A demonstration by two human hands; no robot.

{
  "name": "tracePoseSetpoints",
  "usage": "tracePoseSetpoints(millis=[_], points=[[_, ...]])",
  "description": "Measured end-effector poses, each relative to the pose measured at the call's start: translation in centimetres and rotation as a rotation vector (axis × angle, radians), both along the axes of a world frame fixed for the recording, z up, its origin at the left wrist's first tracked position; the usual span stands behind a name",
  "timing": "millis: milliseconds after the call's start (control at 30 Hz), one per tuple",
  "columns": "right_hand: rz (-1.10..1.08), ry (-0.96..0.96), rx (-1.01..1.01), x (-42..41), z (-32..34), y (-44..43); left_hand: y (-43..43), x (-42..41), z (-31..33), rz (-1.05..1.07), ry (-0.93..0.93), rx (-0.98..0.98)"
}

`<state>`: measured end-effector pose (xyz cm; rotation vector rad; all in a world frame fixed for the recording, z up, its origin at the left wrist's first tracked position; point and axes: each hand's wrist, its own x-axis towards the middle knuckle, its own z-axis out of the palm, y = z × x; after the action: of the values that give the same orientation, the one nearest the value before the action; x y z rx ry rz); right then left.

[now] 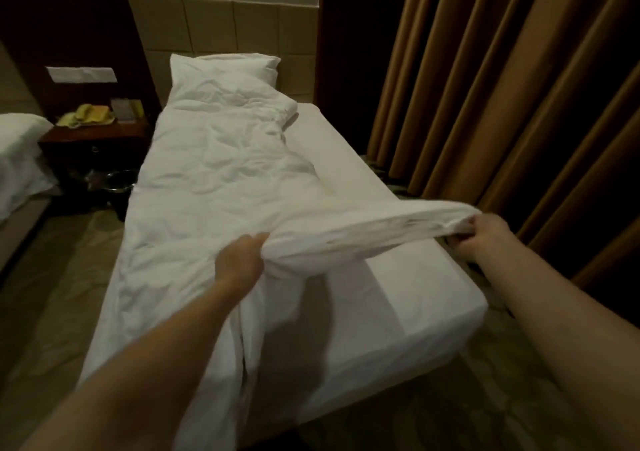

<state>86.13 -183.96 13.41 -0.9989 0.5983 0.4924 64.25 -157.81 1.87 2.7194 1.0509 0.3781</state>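
A bare left grip (239, 263) and right grip (485, 239) are seen; both forearms (156, 339) are uncovered to the frame edge.

Matt white cloth duvet (221, 180); glossy wooden nightstand (93, 135).

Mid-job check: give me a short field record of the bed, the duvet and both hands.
duvet: white, crumpled, lying along the nightstand side, foot edge lifted
left hand: grips the lifted edge
right hand: grips the same edge, toward the curtain
sheet: bare on the curtain side
pillow: at the head end
nightstand: holds a telephone
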Motion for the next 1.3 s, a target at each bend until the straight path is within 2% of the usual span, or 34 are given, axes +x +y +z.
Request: tracePoseSetpoints(millis=[67, 167, 233, 300, 367, 467, 533, 633, 767, 900, 1000, 1100, 1167, 1233, 1300], points=[[0.002, 0.027, -0.007, 1.5, -2.4, 0.9, 3.3, 1.1, 4.3, -0.084, 0.097, 0.139], [-0.020, -0.159, 0.006, 2.5, -2.5, 2.3, 5.5, 3.4, 9.5, -0.093, 0.130, 0.258], [-0.061, -0.294, 0.032, 3.2, -2.7, 2.2, 4.6, 4.7, 10.5, -0.102, 0.144, 0.260], [-0.109, -0.319, 0.043, 2.7, -4.7, 1.2, 1.7, 5.6, 8.6, -0.144, 0.202, 0.188], [-0.069, -0.180, 0.011, 0.1, -9.7, 0.5, -2.4, 5.6, 4.3, -0.240, 0.295, 0.112], [0.307, 0.108, -0.069, -7.9, -17.6, 1.1, -8.5, 3.7, -2.8, -0.354, 0.457, -0.014], [0.544, 0.212, -0.035, -12.9, -21.3, 1.5, -11.1, 2.1, -6.5, -0.366, 0.500, -0.097], [0.733, 0.259, 0.119, -17.9, -23.6, 1.8, -13.1, -0.1, -8.8, -0.327, 0.416, -0.157], [0.775, 0.189, 0.194, -20.3, -23.7, 3.1, -13.8, -2.2, -9.5, -0.266, 0.330, -0.209], [0.609, 0.204, 0.192, -21.0, -21.4, 5.7, -14.0, -3.4, -8.8, -0.158, 0.137, -0.246], [0.498, 0.106, 0.131, -21.0, -19.5, 7.3, -14.2, -5.6, -9.1, -0.035, -0.043, -0.339], [0.434, 0.074, 0.176, -20.3, -16.5, 8.4, -14.9, -8.5, -11.3, 0.238, -0.026, -0.350], [0.396, 0.092, 0.234, -20.0, -13.8, 9.0, -14.3, -8.7, -11.7, 0.425, 0.032, -0.549], [0.401, 0.098, 0.262, -20.3, -11.9, 9.4, -12.9, -7.6, -10.8, 0.509, -0.080, -0.622], [0.432, 0.106, 0.298, -20.7, -10.4, 9.5, -11.7, -6.5, -9.5, 0.519, -0.213, -0.584]])
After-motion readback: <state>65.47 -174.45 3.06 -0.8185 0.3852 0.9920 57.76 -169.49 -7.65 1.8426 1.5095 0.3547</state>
